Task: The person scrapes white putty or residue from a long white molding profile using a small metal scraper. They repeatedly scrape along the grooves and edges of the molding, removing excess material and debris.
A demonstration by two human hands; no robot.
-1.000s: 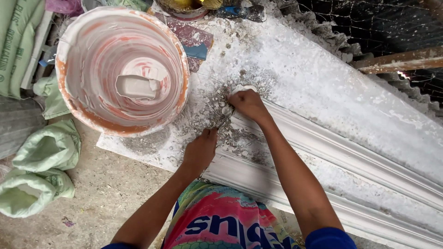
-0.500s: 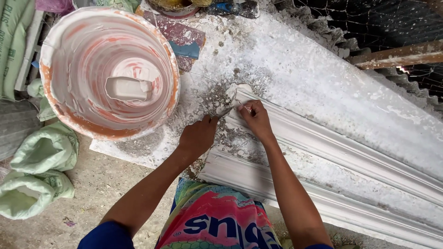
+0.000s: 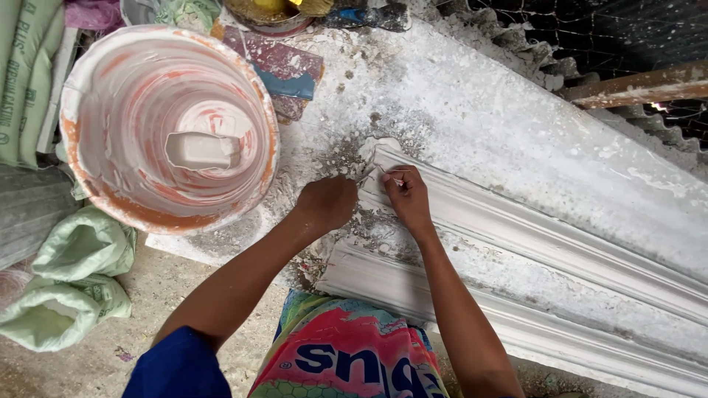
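A long white plaster moulding (image 3: 516,221) lies across a plaster-caked bench (image 3: 472,103). My right hand (image 3: 408,197) rests on the moulding's left end, fingers pinched around a small thin tool whose tip touches the plaster. My left hand (image 3: 328,203) is closed in a loose fist just left of that end, on grey crumbs of dried plaster; nothing shows in it. A second moulding strip (image 3: 457,298) lies nearer to me.
A large bucket (image 3: 81,110) smeared white and orange stands at the left, with a small white scoop (image 3: 200,149) inside. Green sacks (image 3: 70,280) lie on the floor at lower left. Tools and a dish sit at the top. Wire mesh and a wooden bar fill the upper right.
Both hands have shifted right and closer together at the moulding's end. My right hand has moved from the crumbly patch onto the moulding itself. The camera has drifted a little.
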